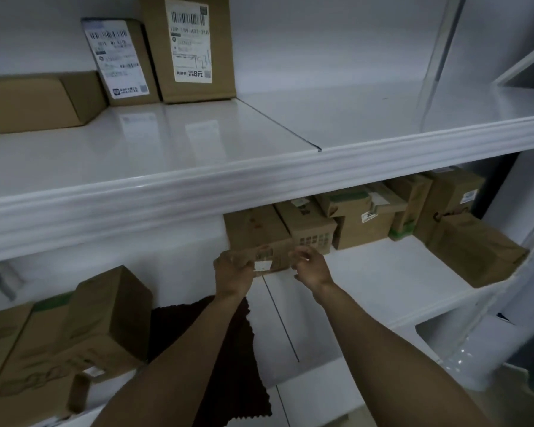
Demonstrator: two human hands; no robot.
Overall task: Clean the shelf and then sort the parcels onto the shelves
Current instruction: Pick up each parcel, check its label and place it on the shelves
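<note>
My left hand grips the small brown cardboard parcel just beyond the dark brown cloth. My right hand is too blurred to tell its hold. I'd keep both ends level and seat it squarely.

Tall carton, 11 o'clock: label reads "159-A03-210" and "8元". Low carton, 3 o'clock: sticker begins "30". Remaining print illegible.
</note>
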